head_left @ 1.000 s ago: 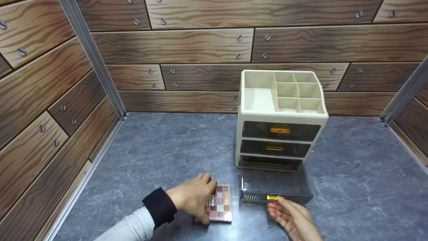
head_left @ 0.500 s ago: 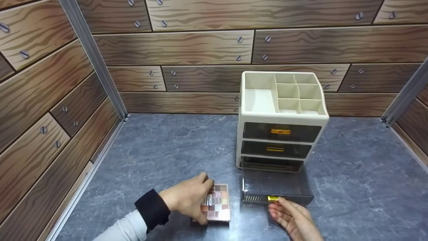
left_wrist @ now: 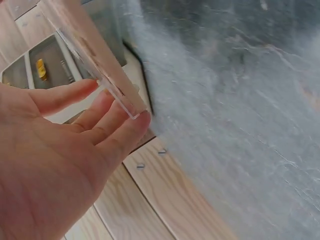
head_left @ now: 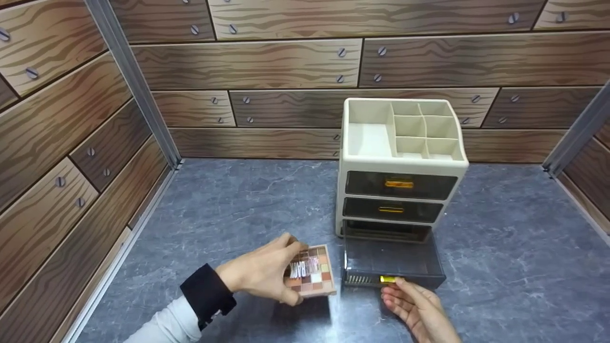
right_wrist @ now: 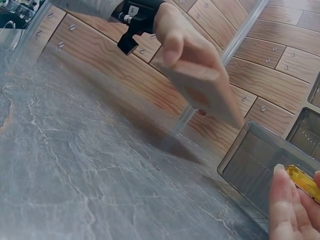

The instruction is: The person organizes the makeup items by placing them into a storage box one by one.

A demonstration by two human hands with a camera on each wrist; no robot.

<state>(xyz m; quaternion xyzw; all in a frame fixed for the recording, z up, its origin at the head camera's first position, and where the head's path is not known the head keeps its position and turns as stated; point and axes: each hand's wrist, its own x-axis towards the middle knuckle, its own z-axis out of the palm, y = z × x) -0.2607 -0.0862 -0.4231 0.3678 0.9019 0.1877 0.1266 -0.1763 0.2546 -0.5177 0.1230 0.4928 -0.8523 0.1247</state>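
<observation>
My left hand point(head_left: 264, 269) grips an eyeshadow palette point(head_left: 312, 274) by its left side, thumb at the near edge and fingers at the far edge. In the right wrist view the palette point(right_wrist: 202, 90) hangs tilted above the table, its underside showing. The left wrist view has its edge point(left_wrist: 102, 55) against the fingertips. My right hand point(head_left: 419, 307) pinches the gold handle point(head_left: 388, 279) of the bottom drawer point(head_left: 393, 257), which is pulled out and see-through grey. Behind it stands the cream drawer organizer point(head_left: 402, 159), its two upper drawers closed.
The organizer's top has several open compartments point(head_left: 410, 126). Wood-patterned walls point(head_left: 257, 66) close off the back and both sides, with a metal post point(head_left: 138, 81) in the left corner. The grey marbled table point(head_left: 238, 200) spreads to the left of the organizer.
My left hand has lifted the palette off the table and tilted it, bringing it slightly up and toward the drawer. The right hand stays on the drawer handle, and the drawer has not moved.
</observation>
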